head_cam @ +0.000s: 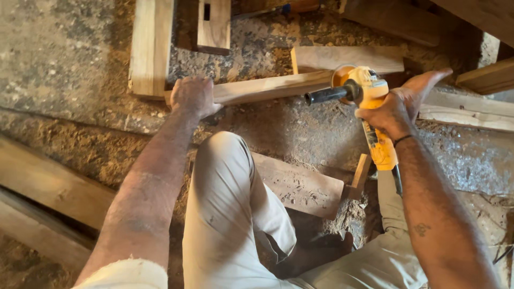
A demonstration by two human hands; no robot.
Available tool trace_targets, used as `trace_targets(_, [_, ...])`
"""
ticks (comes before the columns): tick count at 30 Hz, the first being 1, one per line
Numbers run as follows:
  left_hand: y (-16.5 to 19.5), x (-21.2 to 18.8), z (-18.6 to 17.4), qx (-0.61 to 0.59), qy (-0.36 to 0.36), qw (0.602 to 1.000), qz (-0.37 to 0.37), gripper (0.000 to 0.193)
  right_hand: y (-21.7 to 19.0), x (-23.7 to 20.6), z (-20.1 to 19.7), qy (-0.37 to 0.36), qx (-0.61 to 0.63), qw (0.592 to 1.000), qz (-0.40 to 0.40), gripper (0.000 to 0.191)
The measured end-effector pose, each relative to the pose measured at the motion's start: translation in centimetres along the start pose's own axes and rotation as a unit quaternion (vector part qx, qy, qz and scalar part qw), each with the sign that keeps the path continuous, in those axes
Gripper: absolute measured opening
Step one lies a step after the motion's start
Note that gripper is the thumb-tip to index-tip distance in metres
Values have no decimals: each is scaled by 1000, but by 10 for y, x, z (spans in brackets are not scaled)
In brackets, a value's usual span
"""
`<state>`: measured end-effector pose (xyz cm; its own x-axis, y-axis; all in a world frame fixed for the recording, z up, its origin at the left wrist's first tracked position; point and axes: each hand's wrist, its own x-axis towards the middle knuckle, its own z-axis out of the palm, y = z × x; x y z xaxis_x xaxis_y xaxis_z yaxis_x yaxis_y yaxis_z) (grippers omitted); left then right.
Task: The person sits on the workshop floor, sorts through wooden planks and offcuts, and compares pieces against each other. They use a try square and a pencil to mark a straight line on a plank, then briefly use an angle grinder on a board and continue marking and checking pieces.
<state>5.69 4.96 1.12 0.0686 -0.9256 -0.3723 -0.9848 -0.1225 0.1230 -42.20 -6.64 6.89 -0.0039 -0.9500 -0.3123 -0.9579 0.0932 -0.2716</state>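
Note:
My left hand (194,96) presses down on the left end of a long pale wooden batten (267,86) that lies across the sawdust-covered floor. My right hand (399,107) grips a yellow angle grinder (375,115) with a black side handle (327,94), fingers partly spread over its body. The grinder's disc guard rests against the batten near its right end. My bent knee in beige trousers (227,192) is between my arms.
Planks surround me: an upright pale board (151,45) and a notched block (214,27) at the back, a flat board (300,184) under my leg, beams (48,184) at left, more timber (471,109) at right. Sawdust covers the concrete floor.

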Motion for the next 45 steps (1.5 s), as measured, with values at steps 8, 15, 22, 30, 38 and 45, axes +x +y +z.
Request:
trace_targets(8, [-6, 13, 22, 7, 69, 998, 13, 45, -88, -34, 24, -42, 26, 992, -114, 63])
trace_targets(15, [-13, 26, 43, -9, 91, 996, 7, 25, -165, -62, 25, -45, -6, 979, -196, 75])
trace_targets(22, [-5, 9, 7, 13, -54, 998, 2, 52, -119, -60, 23, -99, 14, 989, -106, 82])
trace_targets(30, [5, -8, -10, -18, 14, 1000, -7, 67, -10, -7, -8, -25, -30, 999, -26, 65])
trace_targets(38, [10, -7, -12, 12, 11, 1000, -11, 65, 34, 1, -56, 143, 166, 975, -21, 72])
trace_targets(45, [0, 7, 5, 61, 138, 987, 62, 106, 51, -126, -145, 158, 523, 807, -225, 47])
